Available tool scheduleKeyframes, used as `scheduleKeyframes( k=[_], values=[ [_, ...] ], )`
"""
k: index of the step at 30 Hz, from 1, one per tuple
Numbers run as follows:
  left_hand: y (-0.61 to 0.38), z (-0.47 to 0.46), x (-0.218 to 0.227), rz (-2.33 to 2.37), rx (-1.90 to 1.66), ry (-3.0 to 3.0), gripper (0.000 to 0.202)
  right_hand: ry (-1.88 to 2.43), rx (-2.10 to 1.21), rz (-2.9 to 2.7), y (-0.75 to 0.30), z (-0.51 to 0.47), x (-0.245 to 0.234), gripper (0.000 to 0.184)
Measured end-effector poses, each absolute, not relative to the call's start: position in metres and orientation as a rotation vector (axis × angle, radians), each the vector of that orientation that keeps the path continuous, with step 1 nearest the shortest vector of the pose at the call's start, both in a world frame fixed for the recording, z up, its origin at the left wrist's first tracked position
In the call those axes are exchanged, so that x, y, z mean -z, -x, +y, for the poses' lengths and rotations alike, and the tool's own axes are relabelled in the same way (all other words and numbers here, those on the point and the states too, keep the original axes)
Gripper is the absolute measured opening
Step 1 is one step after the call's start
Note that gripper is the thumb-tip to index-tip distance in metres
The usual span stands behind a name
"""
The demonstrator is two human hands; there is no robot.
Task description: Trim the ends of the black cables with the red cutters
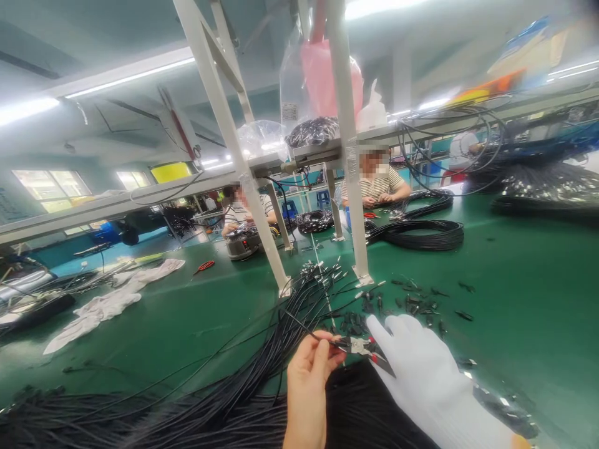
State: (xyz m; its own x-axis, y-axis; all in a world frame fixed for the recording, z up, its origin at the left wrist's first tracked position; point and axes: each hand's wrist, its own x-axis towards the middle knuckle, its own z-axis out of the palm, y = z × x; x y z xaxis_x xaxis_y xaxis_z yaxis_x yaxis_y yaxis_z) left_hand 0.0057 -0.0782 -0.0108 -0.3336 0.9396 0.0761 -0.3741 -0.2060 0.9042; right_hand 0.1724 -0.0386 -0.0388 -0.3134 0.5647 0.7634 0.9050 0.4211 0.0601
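Note:
My bare left hand (312, 368) pinches the end of a black cable (302, 323) between thumb and fingers. In a white glove, my right hand (414, 358) is closed around the handles of a pair of pliers (359, 346) with red and black grips. The jaws point left and meet the cable end at my left fingertips; whether they bite on it I cannot tell. A thick bundle of black cables (262, 374) runs beneath both hands, its tips fanned out on the green table. Small black pieces (416, 302) lie scattered beyond my right hand.
Two white metal posts (358, 218) rise from the green table (528, 280) and carry a shelf. Coiled black cables (421, 235) lie behind them. Two people sit across the table. At left are a white cloth (112, 305) and red-handled scissors (204, 267).

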Motion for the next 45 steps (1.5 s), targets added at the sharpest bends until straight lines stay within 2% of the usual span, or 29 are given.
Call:
scheduleKeyframes(
  k=[11, 17, 23, 30, 37, 41, 45],
  values=[
    [-0.006, -0.080, 0.008, 1.069, -1.659, -0.789, 0.034, 1.236, 0.650, -2.018, -0.176, -0.035, 0.041, 0.038],
    [-0.005, -0.078, 0.014, 1.093, -1.636, -0.804, 0.035, 1.232, 0.582, -2.053, -0.178, -0.035, 0.044, 0.020],
    [-0.006, -0.078, 0.019, 1.141, -1.664, -0.834, 0.032, 1.274, 0.580, -2.157, -0.178, -0.035, 0.046, 0.010],
    [-0.009, -0.078, 0.020, 1.175, -1.732, -0.845, 0.024, 1.393, 0.573, -2.256, -0.176, -0.039, 0.046, 0.010],
    [-0.008, -0.080, 0.027, 1.392, -1.694, -1.131, 0.013, 1.455, 0.489, -2.320, -0.174, -0.045, 0.042, 0.008],
    [-0.010, -0.083, 0.030, 1.461, -1.740, -1.206, 0.014, 1.461, 0.501, -2.270, -0.171, -0.049, 0.046, 0.011],
    [-0.007, -0.080, 0.021, 1.216, -1.666, -1.035, 0.020, 1.391, 0.547, -2.158, -0.173, -0.049, 0.045, 0.012]
  ],
)
